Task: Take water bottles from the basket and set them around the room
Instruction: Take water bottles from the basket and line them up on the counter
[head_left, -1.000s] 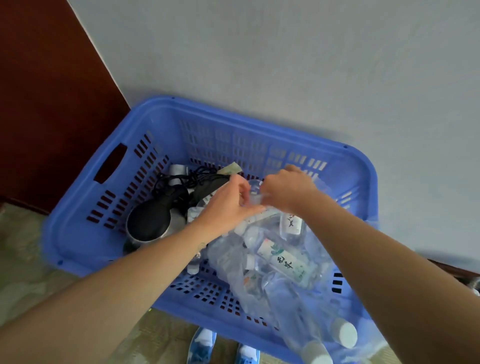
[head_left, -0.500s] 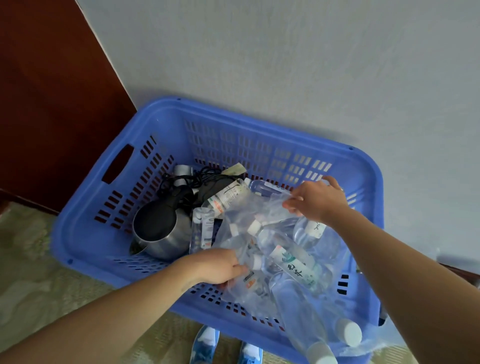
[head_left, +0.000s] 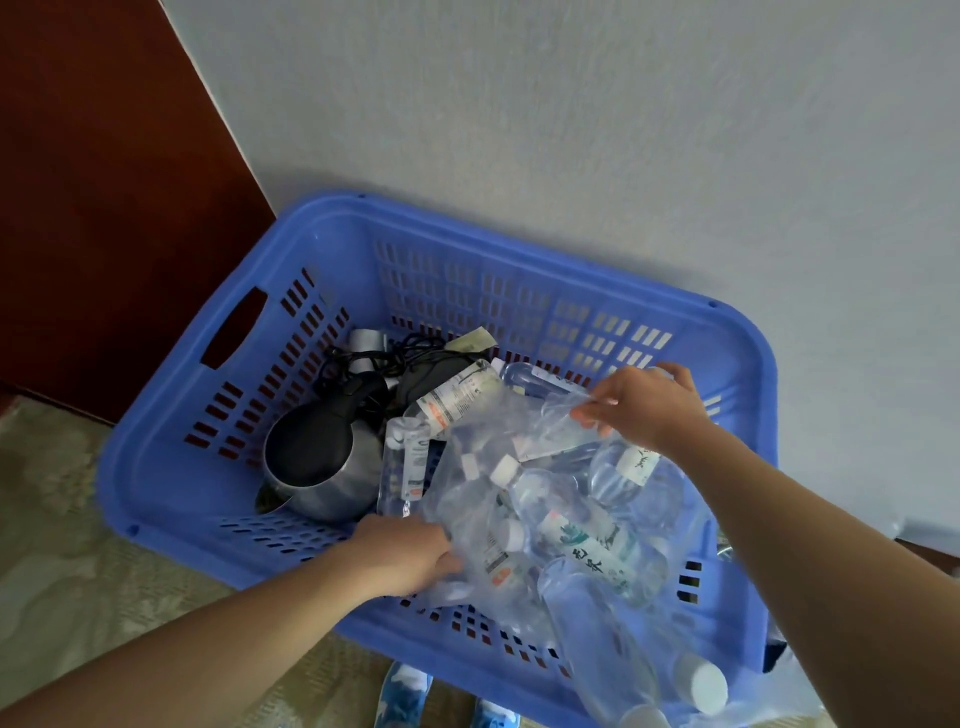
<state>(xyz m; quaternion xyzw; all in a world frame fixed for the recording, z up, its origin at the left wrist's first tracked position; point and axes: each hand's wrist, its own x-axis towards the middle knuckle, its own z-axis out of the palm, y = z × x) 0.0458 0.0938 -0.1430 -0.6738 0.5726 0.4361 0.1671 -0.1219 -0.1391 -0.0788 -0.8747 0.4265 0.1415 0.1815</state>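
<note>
Two hands (head_left: 405, 558) (head_left: 644, 410) newly apart, one bag (head_left: 519, 431)

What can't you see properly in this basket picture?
All in the head view:
- How many bottles there are: the crumpled clear bag covers and blurs them.
- Nearest bottle: its cap is cut off by the bottom edge.
- Label writing: too small to read.
- Kettle base: hidden by its own body.

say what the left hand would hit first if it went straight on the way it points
The clear plastic bag of water bottles, which the left hand touches; depth beyond is unclear.
</note>
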